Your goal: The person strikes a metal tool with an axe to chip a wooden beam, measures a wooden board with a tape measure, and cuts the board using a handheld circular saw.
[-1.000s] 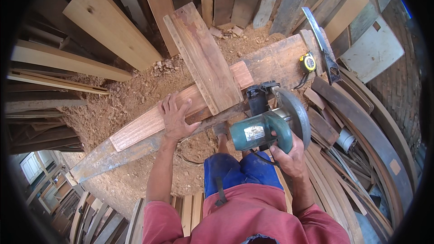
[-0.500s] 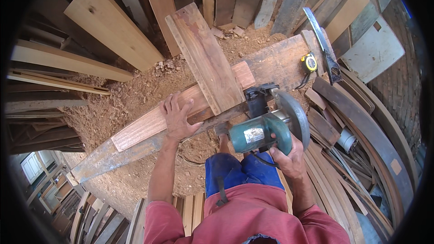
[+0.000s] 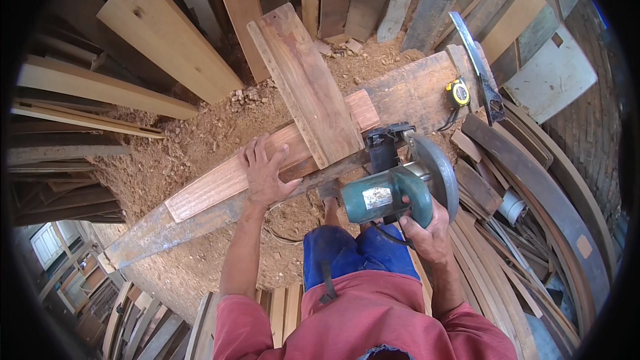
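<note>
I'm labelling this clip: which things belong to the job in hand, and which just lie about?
Likely in use:
power saw (right hand)
pinkish plank (left hand on it)
crosswise board
bench

Seemingly lying about:
tape measure
white panel
sawdust

This is a woodworking workshop: tan sawdust and wood chips (image 3: pixel 200 153) cover the ground, and long pale-brown wooden boards (image 3: pixel 170 37) crowd the frame's upper left. A green-bodied circular saw (image 3: pixel 395 183) shows right of centre, and a yellow-and-black tape measure (image 3: pixel 459 93) lies on the worn wooden surface (image 3: pixel 407 90).
</note>
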A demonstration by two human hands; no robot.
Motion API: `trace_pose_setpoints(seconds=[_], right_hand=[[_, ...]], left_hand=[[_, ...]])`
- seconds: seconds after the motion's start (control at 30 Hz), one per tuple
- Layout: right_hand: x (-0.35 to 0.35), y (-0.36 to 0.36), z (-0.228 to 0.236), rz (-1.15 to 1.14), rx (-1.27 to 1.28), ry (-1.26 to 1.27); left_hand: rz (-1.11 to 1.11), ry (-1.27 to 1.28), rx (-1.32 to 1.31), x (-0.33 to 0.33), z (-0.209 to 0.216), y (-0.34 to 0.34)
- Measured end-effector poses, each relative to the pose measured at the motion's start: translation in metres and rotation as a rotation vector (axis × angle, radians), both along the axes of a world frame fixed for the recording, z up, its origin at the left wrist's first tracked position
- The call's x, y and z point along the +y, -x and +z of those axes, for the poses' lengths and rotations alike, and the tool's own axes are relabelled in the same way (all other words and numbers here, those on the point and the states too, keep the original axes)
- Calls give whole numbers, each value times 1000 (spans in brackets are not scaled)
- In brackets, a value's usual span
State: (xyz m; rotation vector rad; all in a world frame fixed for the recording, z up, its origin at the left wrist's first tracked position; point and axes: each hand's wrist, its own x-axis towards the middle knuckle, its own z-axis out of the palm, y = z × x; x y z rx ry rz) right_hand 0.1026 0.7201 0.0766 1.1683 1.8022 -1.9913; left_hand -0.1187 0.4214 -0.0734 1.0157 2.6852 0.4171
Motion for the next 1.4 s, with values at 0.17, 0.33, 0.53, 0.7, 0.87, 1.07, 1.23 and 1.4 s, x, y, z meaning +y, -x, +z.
trace_pose_setpoints(seconds=[0.17, 0.33, 0.53, 0.7, 0.87, 1.07, 1.23, 1.4], right_hand=[[-1, 5, 6, 31, -13, 18], [-3, 0, 1, -9, 25, -30], [-6, 5, 16, 33, 41, -86], [-17, 18, 24, 63, 58, -62], [-37, 43, 31, 149, 37, -44], [-57, 55, 17, 302, 186, -231], [-64, 68, 17, 306, 124, -128], [-70, 78, 15, 295, 150, -121]], left_hand=[[3, 16, -3, 0, 0, 0], [-3, 10, 12, 1, -1, -1], [8, 11, 3, -1, 1, -1], [27, 14, -32, -1, 2, -1], [34, -52, -18, -4, -1, -2], [34, -37, -18, -6, -6, -2], [57, -9, -41, -6, -3, -3], [62, -11, -42, -5, -3, -3]])
